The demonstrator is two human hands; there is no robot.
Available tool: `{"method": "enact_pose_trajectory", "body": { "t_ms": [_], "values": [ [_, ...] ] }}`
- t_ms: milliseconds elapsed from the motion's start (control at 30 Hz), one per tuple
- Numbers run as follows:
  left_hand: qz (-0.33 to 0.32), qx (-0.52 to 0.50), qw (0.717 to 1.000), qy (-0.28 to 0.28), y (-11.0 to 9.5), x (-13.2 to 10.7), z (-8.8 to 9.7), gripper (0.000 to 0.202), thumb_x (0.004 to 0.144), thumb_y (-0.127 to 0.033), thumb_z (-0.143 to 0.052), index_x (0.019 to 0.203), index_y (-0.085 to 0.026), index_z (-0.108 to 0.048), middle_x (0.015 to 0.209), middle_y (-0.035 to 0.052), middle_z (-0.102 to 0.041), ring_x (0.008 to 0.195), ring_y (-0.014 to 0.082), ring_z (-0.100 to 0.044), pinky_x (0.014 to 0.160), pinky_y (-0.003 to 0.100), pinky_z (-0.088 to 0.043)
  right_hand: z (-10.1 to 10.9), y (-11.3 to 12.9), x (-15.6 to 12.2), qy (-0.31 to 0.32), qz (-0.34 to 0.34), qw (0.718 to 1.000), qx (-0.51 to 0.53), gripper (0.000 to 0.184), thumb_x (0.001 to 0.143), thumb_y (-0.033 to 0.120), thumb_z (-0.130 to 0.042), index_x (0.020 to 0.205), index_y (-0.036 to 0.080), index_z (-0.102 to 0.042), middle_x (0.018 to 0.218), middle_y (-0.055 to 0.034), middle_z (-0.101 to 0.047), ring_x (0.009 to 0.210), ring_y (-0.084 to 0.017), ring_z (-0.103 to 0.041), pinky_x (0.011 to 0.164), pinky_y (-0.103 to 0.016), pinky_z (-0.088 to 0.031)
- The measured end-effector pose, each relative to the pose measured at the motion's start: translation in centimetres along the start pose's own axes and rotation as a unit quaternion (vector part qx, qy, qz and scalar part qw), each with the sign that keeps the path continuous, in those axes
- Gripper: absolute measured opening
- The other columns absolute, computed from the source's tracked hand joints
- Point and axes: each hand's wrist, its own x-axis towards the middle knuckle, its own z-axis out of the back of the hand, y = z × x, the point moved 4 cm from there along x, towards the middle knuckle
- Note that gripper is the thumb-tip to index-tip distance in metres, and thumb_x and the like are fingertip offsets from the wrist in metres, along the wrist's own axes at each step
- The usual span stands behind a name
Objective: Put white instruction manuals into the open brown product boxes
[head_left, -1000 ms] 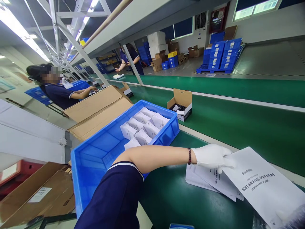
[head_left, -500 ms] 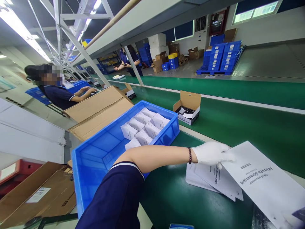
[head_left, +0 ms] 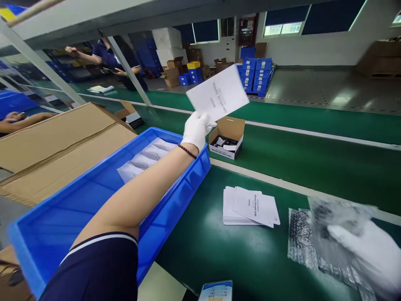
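a: what's out to the left of the raised grip?
b: a big brown carton (head_left: 56,146), flaps open, then a blue bin (head_left: 103,200) holding white packets (head_left: 144,156). the bin sits under the left arm, on a green bench (head_left: 225,255).

a: and the left hand (head_left: 196,128) itself?
b: gloved in white, fingers pinched on the lower corner of a printed sheet (head_left: 219,94), held up in the air above the bin's far corner.

a: right of that?
b: just beyond the grip, a small open box (head_left: 228,138) on the green belt (head_left: 313,163). lower down, a stack of leaflets (head_left: 250,206) lies flat on the bench.

a: the right hand (head_left: 366,251)?
b: blurred, resting on silver bags (head_left: 308,240); can't tell its grip. behind is a grey floor (head_left: 328,88) with stacked blue crates (head_left: 257,73).
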Motion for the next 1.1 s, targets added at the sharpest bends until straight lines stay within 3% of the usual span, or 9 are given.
{"method": "enact_pose_trajectory", "body": {
  "t_ms": [100, 200, 300, 533, 700, 833, 967, 1033, 1100],
  "values": [
    [0.058, -0.04, 0.996, -0.051, 3.1, 0.2, 2.1, 0.008, 0.083, -0.01, -0.049, 0.089, -0.015, -0.051, 0.082, 0.0016, -0.059, 0.061, 0.0071, -0.062, 0.05, 0.015, -0.042, -2.2, 5.9, 3.3, 0.065, 0.079, 0.993, -0.059, 0.036, 0.079, 0.067, -0.065, 0.096, 0.036, -0.07, 0.098, -0.0081, -0.068, 0.079, -0.034, -0.062, 0.067, -0.05, -0.046],
    [0.04, -0.038, 0.997, -0.063, 4.9, -0.2, 2.6, 0.012, 0.081, -0.007, -0.048, 0.089, -0.016, -0.05, 0.086, 0.0012, -0.06, 0.06, 0.0064, -0.061, 0.051, 0.015, -0.045, -7.7, 11.5, 7.3, 0.222, 0.189, 0.953, -0.081, 0.03, 0.09, 0.05, -0.054, 0.104, 0.027, -0.066, 0.11, -0.0051, -0.066, 0.092, -0.031, -0.061, 0.078, -0.042, -0.047],
    [0.008, -0.028, 0.996, -0.085, 5.0, 0.0, 2.9, 0.014, 0.081, -0.007, -0.046, 0.091, -0.017, -0.049, 0.091, 0.0017, -0.061, 0.06, 0.0065, -0.062, 0.049, 0.015, -0.044, -14.2, 13.4, 11.6, 0.337, 0.152, 0.921, -0.124, 0.018, 0.088, 0.032, -0.056, 0.098, 0.02, -0.065, 0.102, -0.0046, -0.067, 0.092, -0.029, -0.061, 0.073, -0.033, -0.047],
    [0.004, -0.024, 0.995, -0.096, 5.6, 1.4, 3.9, 0.008, 0.086, -0.008, -0.043, 0.085, -0.016, -0.043, 0.099, 0.0039, -0.06, 0.057, 0.0048, -0.061, 0.044, 0.015, -0.038, -24.9, 16.2, 19.2, 0.171, 0.296, 0.888, -0.309, 0.031, 0.095, 0.02, -0.046, 0.124, 0.016, -0.054, 0.118, -0.013, -0.06, 0.106, -0.032, -0.054, 0.085, -0.038, -0.043],
    [-0.014, 0.021, 0.999, -0.046, 5.5, 1.1, 3.4, 0.005, 0.086, -0.011, -0.044, 0.087, -0.015, -0.047, 0.097, 0.0051, -0.062, 0.055, 0.0052, -0.061, 0.046, 0.014, -0.042, -30.4, 12.0, 19.3, 0.205, 0.271, 0.869, -0.358, 0.052, 0.095, 0.047, -0.055, 0.126, 0.006, -0.051, 0.122, -0.0247, -0.053, 0.113, -0.04, -0.046, 0.095, -0.054, -0.037],
    [-0.017, 0.065, 0.997, 0.031, 5.2, 0.6, 2.1, 0.022, 0.085, -0.009, -0.042, 0.102, -0.013, -0.054, 0.101, 0.0069, -0.065, 0.054, 0.006, -0.062, 0.05, 0.014, -0.047, -29.4, 9.1, 19.2, 0.233, 0.27, 0.869, -0.343, 0.057, 0.095, 0.052, -0.051, 0.132, 0.009, -0.045, 0.128, -0.0204, -0.05, 0.115, -0.035, -0.046, 0.098, -0.049, -0.04],
    [0.01, 0.098, 0.992, 0.085, 5.2, -0.2, 0.9, 0.043, 0.083, -0.007, -0.042, 0.124, -0.016, -0.052, 0.114, 0.0088, -0.064, 0.055, 0.0073, -0.064, 0.049, 0.015, -0.048, -23.5, 11.3, 18.3, 0.071, 0.345, 0.903, -0.248, 0.047, 0.1, 0.036, -0.034, 0.141, 0.013, -0.034, 0.13, -0.0168, -0.048, 0.118, -0.032, -0.046, 0.098, -0.047, -0.042],
    [0.048, 0.097, 0.988, 0.107, 5.4, -0.8, 0.4, 0.046, 0.084, -0.008, -0.042, 0.129, -0.015, -0.051, 0.114, 0.0103, -0.064, 0.055, 0.0079, -0.064, 0.046, 0.014, -0.046, -21.4, 13.3, 16.2, 0.012, 0.465, 0.856, -0.225, 0.054, 0.094, 0.042, -0.049, 0.139, 0.015, -0.039, 0.135, -0.0166, -0.044, 0.126, -0.036, -0.037, 0.104, -0.051, -0.036],
    [0.082, 0.089, 0.983, 0.135, 5.6, -1.5, -0.1, 0.046, 0.085, -0.007, -0.042, 0.13, -0.013, -0.051, 0.111, 0.0115, -0.065, 0.054, 0.0078, -0.063, 0.044, 0.013, -0.043, -20.9, 14.5, 13.9, 0.032, 0.569, 0.781, -0.256, 0.054, 0.089, 0.038, -0.059, 0.136, 0.016, -0.044, 0.138, -0.0156, -0.042, 0.129, -0.038, -0.033, 0.106, -0.054, -0.032]
  ]
}}
